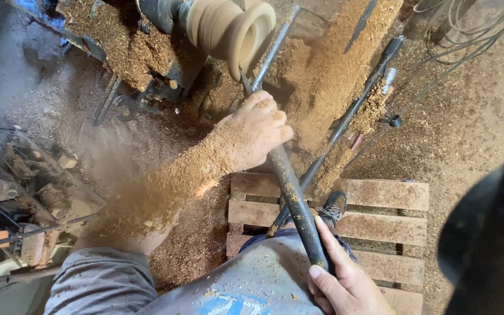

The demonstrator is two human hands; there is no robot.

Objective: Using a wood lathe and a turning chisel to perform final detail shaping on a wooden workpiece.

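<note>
Sawdust buries the workshop floor [468,116] and lathe bench [118,52]; a slatted wooden pallet [380,195] lies underfoot. The pale turned wood piece [228,26] spins blurred. Left hand [255,134], its grip wrapped round the long turning chisel [293,198], hides its shaft; right hand [342,280] clasps the handle end, partly cut off.

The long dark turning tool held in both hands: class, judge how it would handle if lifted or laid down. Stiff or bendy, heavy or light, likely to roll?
The turning tool looks like a straight metal bar, so probably stiff and fairly heavy. The left hand and right hand grip far apart, hinting at weight. Its round shaft might roll on the wooden pallet; its sawdust coating could make it slippery.
</note>
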